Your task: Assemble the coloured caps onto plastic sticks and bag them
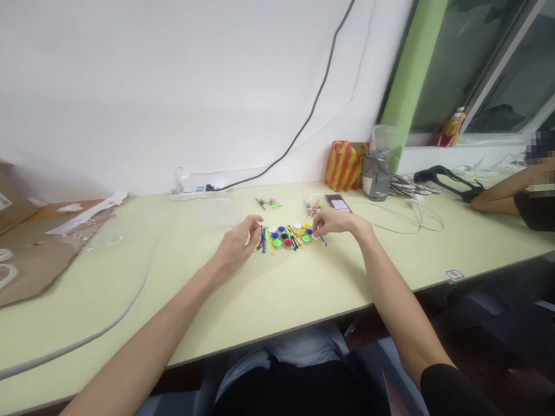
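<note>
A row of small coloured discs (285, 237) lies on the table in front of me, in blue, white, yellow, green, red and black. Thin coloured sticks (266, 240) are laid at its left end, and more sticks (293, 238) stand between two groups of discs. My left hand (237, 241) is beside the left sticks, fingers curved and apart, with nothing seen in them. At the right end, my right hand (334, 220) has its fingertips pinched at a small white disc (315, 236); the fingers partly cover it.
Behind the row lie loose green pieces (272, 204), a clear bag of sticks (313, 205) and a phone (339, 204). A striped bag (344, 166) and grey pouch (375, 179) stand by the wall. Cardboard (39, 266) and a cable (110, 330) are left. Another person's arm (508, 185) rests right.
</note>
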{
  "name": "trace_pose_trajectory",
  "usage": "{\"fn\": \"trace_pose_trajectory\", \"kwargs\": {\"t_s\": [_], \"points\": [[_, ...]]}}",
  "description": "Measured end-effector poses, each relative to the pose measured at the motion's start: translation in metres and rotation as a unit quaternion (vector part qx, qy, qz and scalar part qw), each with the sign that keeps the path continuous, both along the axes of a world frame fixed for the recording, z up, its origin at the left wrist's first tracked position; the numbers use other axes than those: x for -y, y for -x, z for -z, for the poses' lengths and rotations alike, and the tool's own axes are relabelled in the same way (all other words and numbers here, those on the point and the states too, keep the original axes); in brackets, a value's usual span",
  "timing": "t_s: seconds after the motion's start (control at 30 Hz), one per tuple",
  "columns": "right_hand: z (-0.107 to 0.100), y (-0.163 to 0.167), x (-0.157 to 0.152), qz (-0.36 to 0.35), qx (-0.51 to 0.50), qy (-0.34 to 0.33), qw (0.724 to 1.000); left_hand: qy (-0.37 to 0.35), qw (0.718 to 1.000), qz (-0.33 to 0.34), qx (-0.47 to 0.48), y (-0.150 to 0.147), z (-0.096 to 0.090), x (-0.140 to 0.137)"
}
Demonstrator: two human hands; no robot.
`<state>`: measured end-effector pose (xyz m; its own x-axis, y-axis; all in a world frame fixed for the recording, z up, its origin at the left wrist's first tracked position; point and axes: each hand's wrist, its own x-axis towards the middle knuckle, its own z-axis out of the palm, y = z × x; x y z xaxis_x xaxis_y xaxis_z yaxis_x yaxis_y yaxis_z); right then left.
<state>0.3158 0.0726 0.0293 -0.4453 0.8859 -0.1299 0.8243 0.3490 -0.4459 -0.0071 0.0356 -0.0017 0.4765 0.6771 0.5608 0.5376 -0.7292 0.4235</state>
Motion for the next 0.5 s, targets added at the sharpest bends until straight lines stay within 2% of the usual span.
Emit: {"fn": "trace_pose_trajectory", "kwargs": {"t_s": [0.5], "points": [[-0.0046, 0.0009, 0.0078, 0.021, 0.017, 0.011, 1.0, 0.011, 1.0, 0.007, -0.008, -0.0017, -0.0039, 0.0038]]}}
